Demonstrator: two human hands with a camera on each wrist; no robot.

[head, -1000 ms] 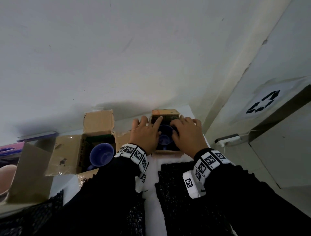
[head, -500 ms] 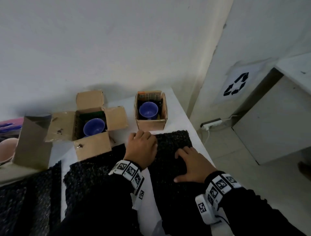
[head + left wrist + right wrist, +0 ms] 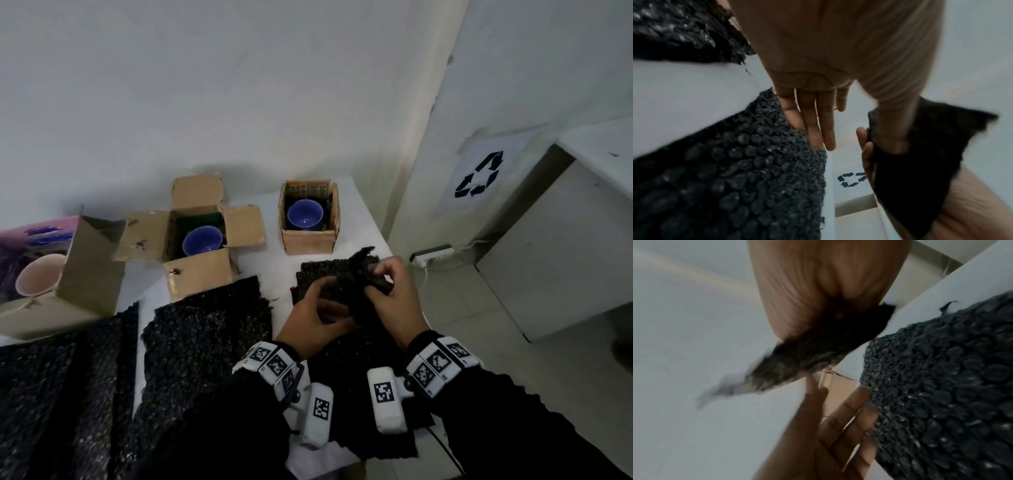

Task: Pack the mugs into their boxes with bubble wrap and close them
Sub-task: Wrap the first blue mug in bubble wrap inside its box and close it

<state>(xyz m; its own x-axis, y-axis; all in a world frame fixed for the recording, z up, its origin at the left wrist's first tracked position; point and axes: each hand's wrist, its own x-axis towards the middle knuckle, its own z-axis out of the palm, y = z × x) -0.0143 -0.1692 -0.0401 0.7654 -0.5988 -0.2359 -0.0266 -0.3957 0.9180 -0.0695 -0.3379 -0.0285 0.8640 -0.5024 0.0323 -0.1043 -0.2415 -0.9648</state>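
Two blue mugs stand in cardboard boxes at the back of the white table (image 3: 279, 274). One mug (image 3: 202, 241) is in the box with its flaps spread (image 3: 197, 274); the other mug (image 3: 305, 214) is in the narrower box (image 3: 308, 240). In front of that box, both hands lift the far part of a black bubble wrap sheet (image 3: 342, 279). My right hand (image 3: 394, 294) pinches the raised wrap (image 3: 818, 340). My left hand (image 3: 308, 318) has its thumb on the wrap (image 3: 920, 146), while its fingers (image 3: 813, 123) lie straight along the sheet's edge.
A third box (image 3: 85, 274) at the far left holds a pink mug (image 3: 37, 279). More black wrap sheets (image 3: 205, 329) cover the table's near side. The table's right edge drops to the floor, where a power strip (image 3: 433, 253) lies beside a cabinet (image 3: 565, 240).
One second ago both hands were at the right-hand box around its mug. They pulled back onto the flat black sheet, and have now raised its far part off the table.
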